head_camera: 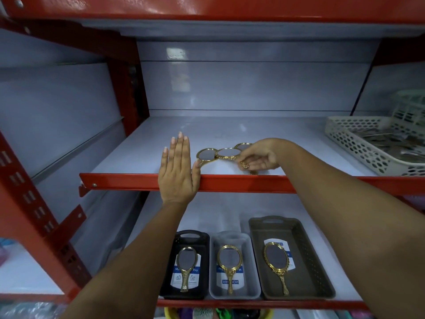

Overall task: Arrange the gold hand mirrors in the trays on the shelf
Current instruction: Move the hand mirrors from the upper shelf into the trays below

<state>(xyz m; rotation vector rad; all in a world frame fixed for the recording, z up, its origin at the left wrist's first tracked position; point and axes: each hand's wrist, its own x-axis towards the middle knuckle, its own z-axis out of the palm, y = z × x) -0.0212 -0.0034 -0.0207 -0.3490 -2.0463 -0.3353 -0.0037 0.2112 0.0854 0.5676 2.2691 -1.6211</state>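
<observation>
Two white shelves with red front edges are seen from above and in front. On the upper shelf (230,132), three gold hand mirrors lie in a row just past centre: the left mirror (205,155), the middle mirror (227,153) and the right mirror (243,146), their round frames touching or overlapping one another. The left hand (178,166) is laid flat, palm down and fingers straight, across the upper shelf's red front edge at about 9 o'clock from the row; nothing is held in it, though its thumb is touching the left mirror's handle. The right hand (259,157) is reached in from 3 o'clock, and its fingers are curled around a gold handle (245,166); which mirror that handle belongs to cannot be told. On the lower shelf, toward 6 o'clock, three trays stand side by side: a black tray (202,238), a grey tray (254,272) and a brown tray (305,249), each holding one gold mirror with its handle toward the viewer. A white perforated basket (358,148) is seen at 2 o'clock on the upper shelf.
</observation>
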